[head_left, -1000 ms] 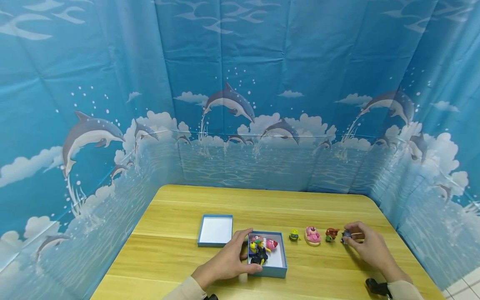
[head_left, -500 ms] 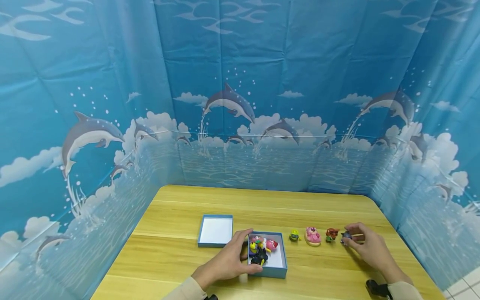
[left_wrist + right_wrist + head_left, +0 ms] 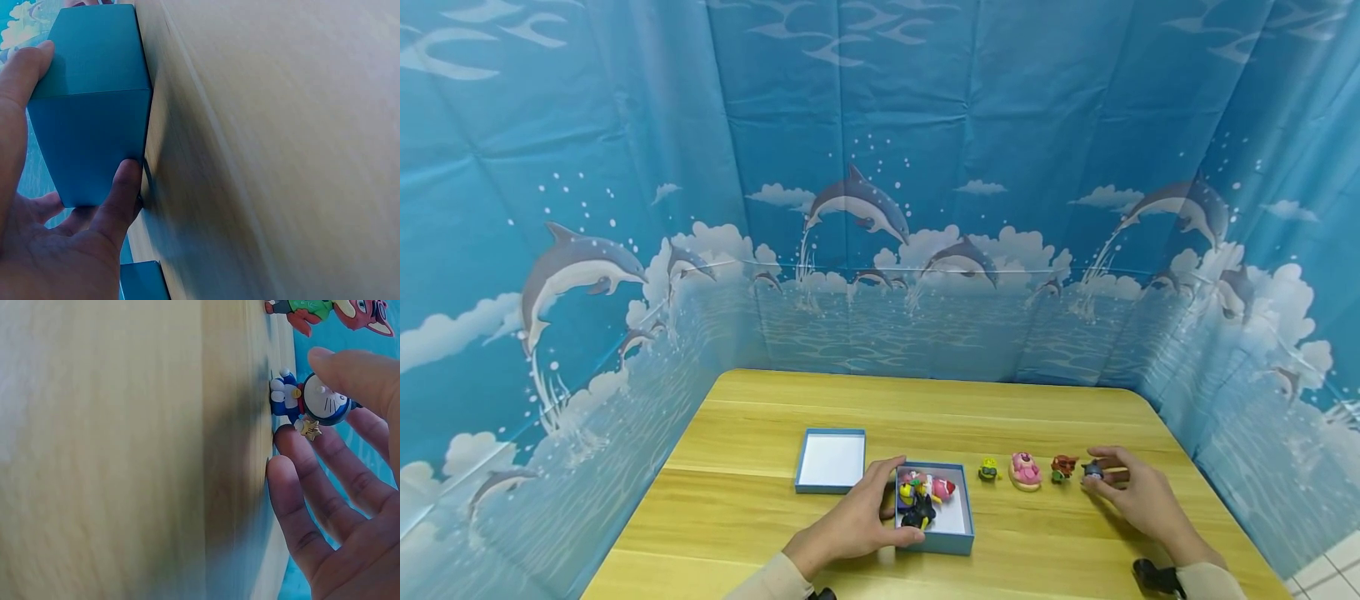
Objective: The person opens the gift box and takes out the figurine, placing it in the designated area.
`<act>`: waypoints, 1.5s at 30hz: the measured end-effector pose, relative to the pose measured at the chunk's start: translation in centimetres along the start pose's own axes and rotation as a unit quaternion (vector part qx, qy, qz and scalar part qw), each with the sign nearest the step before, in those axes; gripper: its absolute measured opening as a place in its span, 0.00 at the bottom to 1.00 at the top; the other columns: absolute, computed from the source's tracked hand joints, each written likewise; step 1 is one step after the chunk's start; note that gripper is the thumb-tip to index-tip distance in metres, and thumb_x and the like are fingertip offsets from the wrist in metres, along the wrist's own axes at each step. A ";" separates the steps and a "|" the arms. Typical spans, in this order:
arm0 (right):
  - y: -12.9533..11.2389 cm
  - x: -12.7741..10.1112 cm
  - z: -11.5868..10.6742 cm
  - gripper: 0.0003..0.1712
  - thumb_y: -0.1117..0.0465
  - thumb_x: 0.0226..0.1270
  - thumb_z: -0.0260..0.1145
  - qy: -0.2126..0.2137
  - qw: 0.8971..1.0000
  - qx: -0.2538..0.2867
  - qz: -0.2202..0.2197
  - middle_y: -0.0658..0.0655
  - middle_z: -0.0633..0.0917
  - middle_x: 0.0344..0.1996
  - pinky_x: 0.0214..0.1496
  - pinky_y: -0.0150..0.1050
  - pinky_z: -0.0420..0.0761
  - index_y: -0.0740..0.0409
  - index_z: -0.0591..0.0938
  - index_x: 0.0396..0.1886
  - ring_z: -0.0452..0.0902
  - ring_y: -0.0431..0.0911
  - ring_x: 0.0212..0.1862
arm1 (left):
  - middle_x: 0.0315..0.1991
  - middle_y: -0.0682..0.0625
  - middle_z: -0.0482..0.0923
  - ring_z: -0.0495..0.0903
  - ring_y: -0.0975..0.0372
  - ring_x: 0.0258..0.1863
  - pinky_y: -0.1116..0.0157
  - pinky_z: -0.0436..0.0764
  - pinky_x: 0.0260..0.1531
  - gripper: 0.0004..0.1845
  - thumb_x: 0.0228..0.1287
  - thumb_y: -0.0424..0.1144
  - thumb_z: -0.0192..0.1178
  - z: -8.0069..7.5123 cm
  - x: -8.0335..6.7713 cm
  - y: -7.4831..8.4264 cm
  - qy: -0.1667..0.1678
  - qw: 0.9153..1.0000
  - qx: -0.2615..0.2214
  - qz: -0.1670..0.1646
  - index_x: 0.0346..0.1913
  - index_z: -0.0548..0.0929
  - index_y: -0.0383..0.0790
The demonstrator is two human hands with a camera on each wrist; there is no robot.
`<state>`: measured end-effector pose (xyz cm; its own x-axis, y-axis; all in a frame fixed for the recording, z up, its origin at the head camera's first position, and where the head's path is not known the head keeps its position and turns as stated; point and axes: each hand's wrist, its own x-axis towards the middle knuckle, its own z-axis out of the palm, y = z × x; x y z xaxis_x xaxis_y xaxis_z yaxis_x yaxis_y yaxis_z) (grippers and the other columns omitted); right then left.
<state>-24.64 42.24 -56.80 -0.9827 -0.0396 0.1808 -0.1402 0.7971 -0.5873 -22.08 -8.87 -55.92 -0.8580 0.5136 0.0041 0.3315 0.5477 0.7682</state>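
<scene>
My left hand (image 3: 861,518) grips the left side of a blue box (image 3: 943,545), thumb at the near wall and fingers at the far side. In the left wrist view, the box's blue outer walls (image 3: 94,134) show between thumb and fingers. Inside it lie a black figurine (image 3: 919,512), a pink one (image 3: 942,488) and a yellow one, bunched together. My right hand (image 3: 1142,500) is around a small blue-and-white cat figurine (image 3: 1093,471), which stands upright on the table. The right wrist view shows the cat figurine (image 3: 320,400) between the spread thumb and loose fingers.
A white-lined blue lid (image 3: 831,460) lies left of the box. Right of the box stand a yellow figurine (image 3: 988,469), a pink bear figurine (image 3: 1025,472) and a red fox figurine (image 3: 1063,468) in a row on the wooden table (image 3: 737,500). A dolphin-print curtain (image 3: 880,333) surrounds it.
My right thumb and fingers have spread slightly apart around the cat figurine, which now shows more fully and stays in place. The left hand and the box have not moved.
</scene>
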 end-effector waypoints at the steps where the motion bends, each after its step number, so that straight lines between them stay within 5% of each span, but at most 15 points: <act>1: 0.0 0.0 0.0 0.33 0.55 0.80 0.83 -0.001 1.000 0.001 0.001 0.71 0.93 0.58 0.52 0.53 0.96 0.65 0.83 0.74 0.95 0.62 0.54 | 0.90 0.46 0.63 0.80 0.52 0.78 0.43 0.82 0.81 0.64 0.70 0.70 0.80 0.0 0.0 0.0 0.000 1.000 0.001 0.000 0.97 0.55 0.54; 23: -0.2 -0.4 -0.9 0.38 0.51 0.83 0.81 -0.003 1.000 -0.005 0.008 0.79 0.87 0.68 0.55 0.62 0.95 0.68 0.80 0.79 0.92 0.71 0.60 | 0.90 0.46 0.63 0.80 0.53 0.78 0.41 0.82 0.81 0.64 0.70 0.70 0.80 0.1 0.1 -0.1 -0.002 1.000 0.003 0.006 0.97 0.55 0.54; 36: -1.3 -0.9 -1.6 0.34 0.54 0.82 0.81 0.057 0.997 -0.028 -0.036 0.77 0.87 0.69 0.60 0.74 0.89 0.67 0.83 0.76 0.86 0.74 0.64 | 0.92 0.46 0.61 0.80 0.50 0.80 0.39 0.81 0.81 0.63 0.71 0.69 0.80 0.1 0.0 0.1 0.000 1.000 -0.002 0.006 0.97 0.55 0.54; 45: -3.3 -1.2 -1.7 0.31 0.61 0.76 0.85 0.103 0.991 -0.040 -0.080 0.75 0.88 0.65 0.58 0.77 0.87 0.65 0.86 0.73 0.85 0.73 0.62 | 0.90 0.46 0.63 0.82 0.56 0.76 0.50 0.85 0.78 0.63 0.70 0.70 0.80 0.1 0.1 -0.2 0.001 1.000 -0.009 0.004 0.96 0.56 0.54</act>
<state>-22.84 40.66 -53.76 -0.9022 -0.0526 0.4282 -0.2743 0.8360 -0.4753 -22.20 -8.82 -56.13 -0.8562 0.5164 0.0128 0.3321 0.5314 0.7793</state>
